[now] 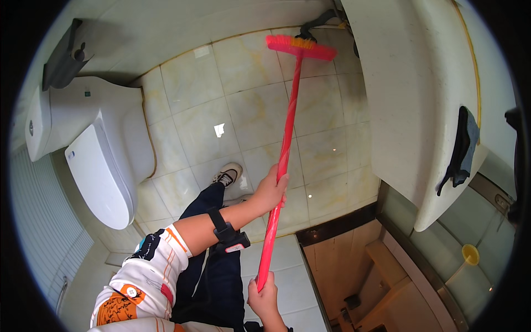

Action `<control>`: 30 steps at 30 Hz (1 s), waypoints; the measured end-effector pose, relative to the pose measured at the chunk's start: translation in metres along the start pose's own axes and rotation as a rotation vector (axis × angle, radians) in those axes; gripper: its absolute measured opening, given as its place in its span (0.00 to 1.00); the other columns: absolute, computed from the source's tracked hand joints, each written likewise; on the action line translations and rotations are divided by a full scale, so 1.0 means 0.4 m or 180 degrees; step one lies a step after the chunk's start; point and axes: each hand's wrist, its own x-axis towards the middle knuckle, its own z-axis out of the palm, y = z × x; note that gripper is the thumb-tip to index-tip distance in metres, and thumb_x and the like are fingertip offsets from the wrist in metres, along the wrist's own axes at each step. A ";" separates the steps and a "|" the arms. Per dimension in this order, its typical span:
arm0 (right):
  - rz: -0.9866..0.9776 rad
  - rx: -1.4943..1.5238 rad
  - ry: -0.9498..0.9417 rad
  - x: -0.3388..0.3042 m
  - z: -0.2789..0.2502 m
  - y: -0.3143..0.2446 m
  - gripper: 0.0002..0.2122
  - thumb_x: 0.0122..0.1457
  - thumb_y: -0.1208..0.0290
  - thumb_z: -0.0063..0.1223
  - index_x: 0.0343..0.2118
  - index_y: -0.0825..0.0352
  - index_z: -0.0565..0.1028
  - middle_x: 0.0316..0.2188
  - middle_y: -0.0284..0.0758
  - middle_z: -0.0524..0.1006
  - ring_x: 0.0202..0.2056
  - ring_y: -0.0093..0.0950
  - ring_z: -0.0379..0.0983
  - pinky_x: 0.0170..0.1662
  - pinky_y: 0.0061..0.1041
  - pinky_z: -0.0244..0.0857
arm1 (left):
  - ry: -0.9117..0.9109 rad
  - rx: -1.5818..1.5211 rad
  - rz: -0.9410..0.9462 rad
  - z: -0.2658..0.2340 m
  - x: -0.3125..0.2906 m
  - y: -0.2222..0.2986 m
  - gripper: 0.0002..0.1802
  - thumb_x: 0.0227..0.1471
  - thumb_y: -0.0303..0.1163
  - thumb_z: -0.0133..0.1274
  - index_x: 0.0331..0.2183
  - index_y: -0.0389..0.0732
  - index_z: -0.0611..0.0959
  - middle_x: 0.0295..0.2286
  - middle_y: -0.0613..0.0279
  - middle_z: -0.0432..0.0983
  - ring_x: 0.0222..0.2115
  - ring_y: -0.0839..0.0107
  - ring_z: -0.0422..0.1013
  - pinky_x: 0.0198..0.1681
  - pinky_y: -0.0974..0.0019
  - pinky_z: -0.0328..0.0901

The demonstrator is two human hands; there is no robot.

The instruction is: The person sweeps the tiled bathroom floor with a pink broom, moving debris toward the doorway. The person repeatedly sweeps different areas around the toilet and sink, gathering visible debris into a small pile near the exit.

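Both hands are gripping a red broom (pixel 283 152): left hand (pixel 272 190) mid-handle for steering, right hand (pixel 264 299) closing around its end, reaching bristles across the tiled floor (pixel 193 83).

Open tiled floor (pixel 199 116) lay between the toilet (pixel 94 160) on the left and the vanity counter (pixel 404 110) on the right, giving the widest passage. The red broom (pixel 285 149) slanted across that gap, its head close to the counter's foot by the far wall. Nearer, the person's shoe (pixel 228 175) and dark trouser leg (pixel 213 276) took up floor, and a glass partition (pixel 442 243) closed the lower right.
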 end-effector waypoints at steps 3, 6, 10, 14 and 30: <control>0.0098 0.0835 -0.0239 0.027 -0.033 -0.092 0.08 0.60 0.77 0.49 0.36 0.66 0.61 0.18 0.34 0.68 0.12 0.25 0.68 0.16 0.22 0.63 | 0.0125 0.0105 0.0250 0.006 0.029 0.049 0.16 0.64 0.39 0.44 0.48 0.41 0.66 0.24 0.65 0.67 0.18 0.75 0.68 0.19 0.69 0.68; 0.0129 0.1671 -0.0684 0.087 -0.062 -0.150 0.06 0.60 0.81 0.45 0.35 0.66 0.61 0.17 0.30 0.65 0.10 0.20 0.62 0.12 0.20 0.55 | 0.0283 -0.0033 0.0312 -0.019 0.094 0.098 0.15 0.64 0.39 0.44 0.48 0.41 0.67 0.24 0.65 0.67 0.18 0.76 0.68 0.19 0.69 0.68; 0.0396 0.1380 -0.0676 0.079 -0.073 -0.170 0.06 0.60 0.80 0.47 0.35 0.67 0.62 0.18 0.29 0.65 0.11 0.19 0.62 0.13 0.20 0.57 | 0.0280 -0.0362 0.0094 -0.057 0.069 0.080 0.15 0.64 0.39 0.45 0.47 0.41 0.67 0.25 0.66 0.67 0.19 0.76 0.68 0.20 0.69 0.69; 0.0536 0.0887 -0.0527 0.032 -0.145 -0.149 0.07 0.59 0.79 0.50 0.35 0.66 0.64 0.19 0.28 0.66 0.11 0.18 0.62 0.13 0.19 0.58 | 0.0314 -0.0951 -0.0076 -0.032 0.007 0.021 0.15 0.64 0.40 0.45 0.46 0.41 0.67 0.26 0.66 0.67 0.20 0.76 0.68 0.22 0.70 0.69; 0.0848 0.1702 -0.0840 0.305 -0.346 -0.106 0.06 0.55 0.83 0.44 0.32 0.65 0.62 0.14 0.29 0.61 0.08 0.19 0.56 0.11 0.20 0.50 | 0.0893 0.0272 0.0421 0.133 0.308 0.039 0.18 0.61 0.33 0.45 0.44 0.29 0.60 0.25 0.43 0.74 0.16 0.55 0.75 0.14 0.57 0.70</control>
